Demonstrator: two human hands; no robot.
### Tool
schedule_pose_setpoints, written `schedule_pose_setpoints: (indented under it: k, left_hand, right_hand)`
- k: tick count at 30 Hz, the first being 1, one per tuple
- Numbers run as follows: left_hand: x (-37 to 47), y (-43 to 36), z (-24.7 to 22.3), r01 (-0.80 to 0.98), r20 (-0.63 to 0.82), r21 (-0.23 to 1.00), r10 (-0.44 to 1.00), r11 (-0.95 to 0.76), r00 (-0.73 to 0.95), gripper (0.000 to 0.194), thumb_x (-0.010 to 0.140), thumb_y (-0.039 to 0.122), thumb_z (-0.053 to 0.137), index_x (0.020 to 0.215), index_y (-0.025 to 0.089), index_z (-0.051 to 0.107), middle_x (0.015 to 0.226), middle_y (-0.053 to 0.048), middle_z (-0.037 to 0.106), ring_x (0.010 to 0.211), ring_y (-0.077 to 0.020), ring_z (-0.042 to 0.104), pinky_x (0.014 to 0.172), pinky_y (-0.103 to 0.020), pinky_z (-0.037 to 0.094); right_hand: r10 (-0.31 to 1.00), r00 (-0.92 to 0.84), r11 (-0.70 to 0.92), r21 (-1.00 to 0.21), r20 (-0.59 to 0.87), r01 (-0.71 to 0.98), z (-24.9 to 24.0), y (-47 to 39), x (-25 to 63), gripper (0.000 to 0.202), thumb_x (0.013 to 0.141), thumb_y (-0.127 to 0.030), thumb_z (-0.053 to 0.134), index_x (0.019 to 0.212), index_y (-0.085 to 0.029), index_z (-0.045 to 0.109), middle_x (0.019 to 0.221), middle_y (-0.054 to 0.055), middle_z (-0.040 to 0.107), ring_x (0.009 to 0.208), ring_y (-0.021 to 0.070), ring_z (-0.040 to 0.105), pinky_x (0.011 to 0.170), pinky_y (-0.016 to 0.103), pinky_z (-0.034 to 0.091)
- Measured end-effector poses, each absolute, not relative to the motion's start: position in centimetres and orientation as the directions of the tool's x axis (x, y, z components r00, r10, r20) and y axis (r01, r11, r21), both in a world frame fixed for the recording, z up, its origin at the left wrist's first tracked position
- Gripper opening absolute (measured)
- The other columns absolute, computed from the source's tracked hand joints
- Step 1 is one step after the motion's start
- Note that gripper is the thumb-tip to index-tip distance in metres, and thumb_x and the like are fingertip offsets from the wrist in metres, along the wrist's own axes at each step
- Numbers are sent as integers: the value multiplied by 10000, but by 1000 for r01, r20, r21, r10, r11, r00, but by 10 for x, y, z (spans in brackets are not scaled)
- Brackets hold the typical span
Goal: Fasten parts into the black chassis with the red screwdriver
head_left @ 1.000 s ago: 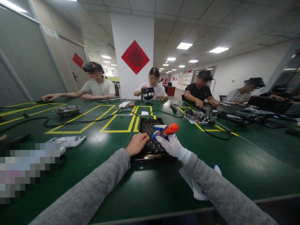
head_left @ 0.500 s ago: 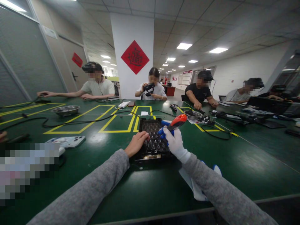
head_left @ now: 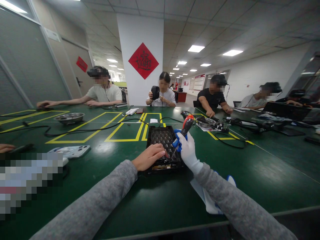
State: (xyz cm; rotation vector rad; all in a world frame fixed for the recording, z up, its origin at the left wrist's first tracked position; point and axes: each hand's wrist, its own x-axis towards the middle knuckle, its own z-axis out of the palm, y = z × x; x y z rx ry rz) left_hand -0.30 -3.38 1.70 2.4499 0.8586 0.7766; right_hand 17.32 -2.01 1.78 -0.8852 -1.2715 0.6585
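Observation:
A black rectangular casing (head_left: 159,135) with rows of small dark shapes inside lies on the green table in front of me. My left hand (head_left: 151,156) is bare and rests across its near left part, fingers stretched out and lying on it. In a white glove with blue fingers, my right hand (head_left: 189,150) is closed around a screwdriver (head_left: 187,124) with a red and black handle. The handle points up, while the thin shaft slants down to the casing's near right part. The exact spot where its tip touches is too small to tell.
A glove (head_left: 206,198) lies under my right forearm. To the left are a phone (head_left: 77,151), a metal bowl (head_left: 70,118) and a long black cable (head_left: 82,132). Another metal bowl (head_left: 206,122) and tangled cables stand at right. Several people sit around the table.
The screwdriver has swung more upright, and its tip has moved nearer along the casing's right side. My left hand has slid right across the casing, with its fingers more stretched out.

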Motion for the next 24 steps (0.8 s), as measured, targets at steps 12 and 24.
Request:
schedule_pose_setpoints:
  k: [12,24]
  left_hand:
    - [-4,-41,25,435,319,490,620,-756,717,532,907,437,206,917,183,673,905,-57,513,886,-182,461,870,-297,333]
    - [-2,-37,18,439,313,514,638,-737,703,591,886,503,191,877,182,686,907,-63,519,895,-192,446,885,-312,326]
  right_hand:
    - [851,155,501,-864,501,46,16,-22,172,367,785,-451,476,979,-156,578,575,-25,539,476,95,488,451,203,385]
    - [848,122,508,-857,515,86,16,-22,171,356,781,-443,482,966,-160,594,603,-19,545,500,99,497,495,216,412]
